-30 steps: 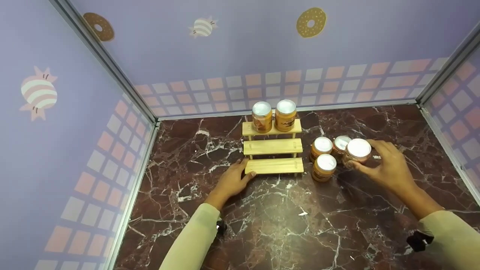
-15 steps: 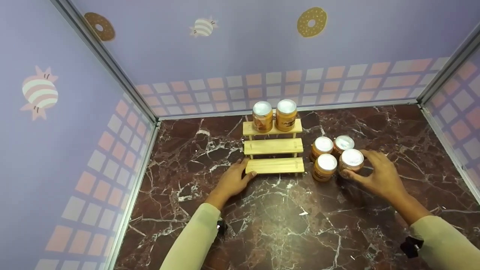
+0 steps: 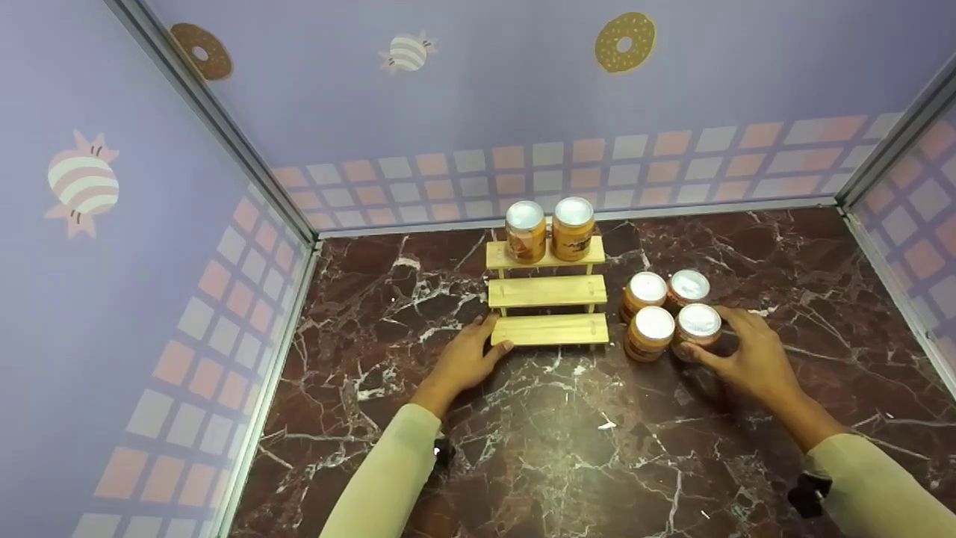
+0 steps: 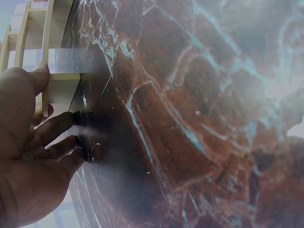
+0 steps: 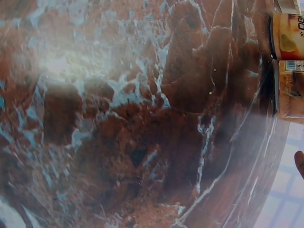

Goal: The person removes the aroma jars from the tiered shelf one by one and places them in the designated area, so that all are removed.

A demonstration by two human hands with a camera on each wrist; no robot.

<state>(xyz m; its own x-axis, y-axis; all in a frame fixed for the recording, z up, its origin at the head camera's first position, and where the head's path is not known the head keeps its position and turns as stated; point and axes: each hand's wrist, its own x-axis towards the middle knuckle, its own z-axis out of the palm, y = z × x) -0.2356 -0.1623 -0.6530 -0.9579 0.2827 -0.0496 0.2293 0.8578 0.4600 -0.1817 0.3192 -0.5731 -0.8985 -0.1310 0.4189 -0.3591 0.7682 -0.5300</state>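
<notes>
My left hand (image 3: pixel 464 359) pinches the left end of the lowest step of a three-step wooden stand (image 3: pixel 549 330); in the left wrist view the thumb (image 4: pixel 40 78) lies over the step. On the top step two yellow-orange jars with silvery lids stand upright, a left one (image 3: pixel 526 243) and a right one (image 3: pixel 573 243). My right hand (image 3: pixel 754 362) holds a similar jar (image 3: pixel 698 340) at the right front of a cluster on the table, thumb in front and fingers on its far right side. Only a fingertip (image 5: pixel 300 164) shows in the right wrist view.
Three more jars stand close to the held one: front left (image 3: pixel 648 340), back left (image 3: pixel 644 295) and back right (image 3: pixel 687 288). The dark red marbled tabletop (image 3: pixel 567 456) is bounded by a lilac back wall (image 3: pixel 493 97) and side walls.
My right hand has brought its jar down and toward me, from over the back right jar to the front right of the cluster. The left hand stays on the stand.
</notes>
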